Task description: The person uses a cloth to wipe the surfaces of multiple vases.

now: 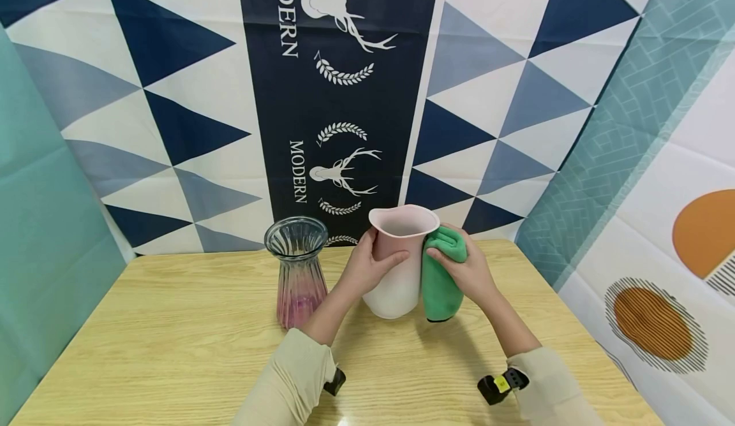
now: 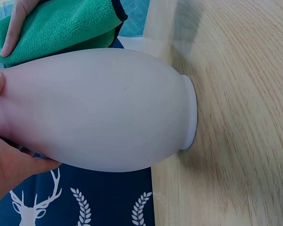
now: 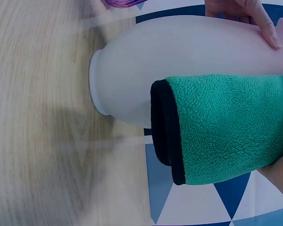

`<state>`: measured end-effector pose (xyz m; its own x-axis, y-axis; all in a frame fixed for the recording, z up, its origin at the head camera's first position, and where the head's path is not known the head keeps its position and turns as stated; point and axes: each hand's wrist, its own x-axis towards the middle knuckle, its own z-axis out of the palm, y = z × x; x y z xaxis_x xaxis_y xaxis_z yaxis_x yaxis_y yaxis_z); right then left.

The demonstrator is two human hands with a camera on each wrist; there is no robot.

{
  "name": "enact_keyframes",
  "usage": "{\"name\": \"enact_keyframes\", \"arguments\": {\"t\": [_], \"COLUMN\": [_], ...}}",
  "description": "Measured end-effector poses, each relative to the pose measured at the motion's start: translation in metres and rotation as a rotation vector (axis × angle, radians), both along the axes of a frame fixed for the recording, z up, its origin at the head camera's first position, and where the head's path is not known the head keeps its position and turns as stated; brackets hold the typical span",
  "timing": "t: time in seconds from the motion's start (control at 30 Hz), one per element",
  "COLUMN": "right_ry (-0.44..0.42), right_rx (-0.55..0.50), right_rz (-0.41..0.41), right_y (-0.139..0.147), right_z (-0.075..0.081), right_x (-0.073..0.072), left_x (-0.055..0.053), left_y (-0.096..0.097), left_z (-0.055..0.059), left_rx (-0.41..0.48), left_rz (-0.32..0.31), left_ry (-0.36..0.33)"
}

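A vase (image 1: 393, 279), pink at its wavy mouth and white lower down, is upright over the table near the back. My left hand (image 1: 367, 266) grips its neck from the left, the thumb across the front. In my right hand (image 1: 472, 270) is a folded green cloth (image 1: 441, 286) with black edging, held beside the vase's right side. The right wrist view shows the cloth (image 3: 231, 127) hanging in front of part of the vase (image 3: 165, 52). From the left wrist view, the vase's base (image 2: 189, 113) is at the wooden surface; whether it touches I cannot tell.
A ribbed glass vase (image 1: 298, 266), grey at the top and pink below, stands left of my left forearm, which covers part of it. The wooden table (image 1: 172, 337) ends at a patterned backdrop (image 1: 339, 107). Patterned cloth (image 1: 643, 235) hangs at the right side.
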<state>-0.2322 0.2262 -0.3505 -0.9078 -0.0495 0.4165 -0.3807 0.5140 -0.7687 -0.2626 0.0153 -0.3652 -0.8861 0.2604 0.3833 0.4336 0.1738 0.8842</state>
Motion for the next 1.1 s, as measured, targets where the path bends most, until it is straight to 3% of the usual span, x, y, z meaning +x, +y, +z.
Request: {"name": "enact_keyframes", "arguments": {"t": [0.53, 0.97, 1.1], "right_ry": [-0.026, -0.023, -0.059], "right_rx": [0.058, 0.047, 0.048], "right_rz": [0.058, 0.107, 0.112], "right_y": [0.002, 0.008, 0.011], "right_z": [0.001, -0.021, -0.029], "right_x": [-0.005, -0.006, -0.006], "left_x": [-0.001, -0.002, -0.001], "left_y": [-0.001, -0.001, -0.001], "left_z": [0.001, 0.0, 0.0], "left_rx": [-0.005, 0.012, 0.008], "left_rz": [-0.023, -0.031, -0.03], "left_ry": [-0.007, 0.0, -0.013]}}
